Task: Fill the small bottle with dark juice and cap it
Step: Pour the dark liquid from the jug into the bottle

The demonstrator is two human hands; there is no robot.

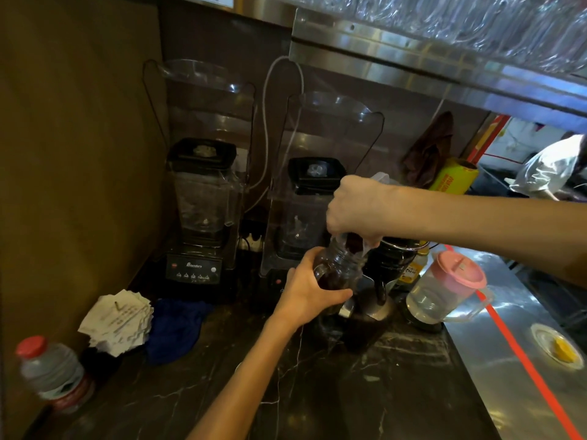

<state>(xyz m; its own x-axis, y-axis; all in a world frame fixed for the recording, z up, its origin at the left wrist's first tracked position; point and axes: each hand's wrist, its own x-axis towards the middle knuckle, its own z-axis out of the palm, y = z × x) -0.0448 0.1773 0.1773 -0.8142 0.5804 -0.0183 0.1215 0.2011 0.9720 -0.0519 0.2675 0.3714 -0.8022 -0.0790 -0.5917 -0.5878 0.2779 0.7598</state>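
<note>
A small clear bottle [336, 268] is tilted above the dark marble counter [365, 385], with dark juice pooled in its lower part. My left hand [305, 296] grips it around the body from below. My right hand [355, 211] is above the bottle's mouth, closed on a clear plastic bag of dark juice [357, 244] whose lower end reaches the opening. The bag's top [381, 178] sticks out behind my fist. No cap is visible.
Two blenders [203, 211] [305, 217] stand at the back under clear covers. A dark metal container [390, 265], a pink-lidded pitcher [444, 287], receipts on a spike [117, 322], a blue cloth [178, 325], a red-capped water bottle [50, 373] and a saucer [559, 347] surround the spot.
</note>
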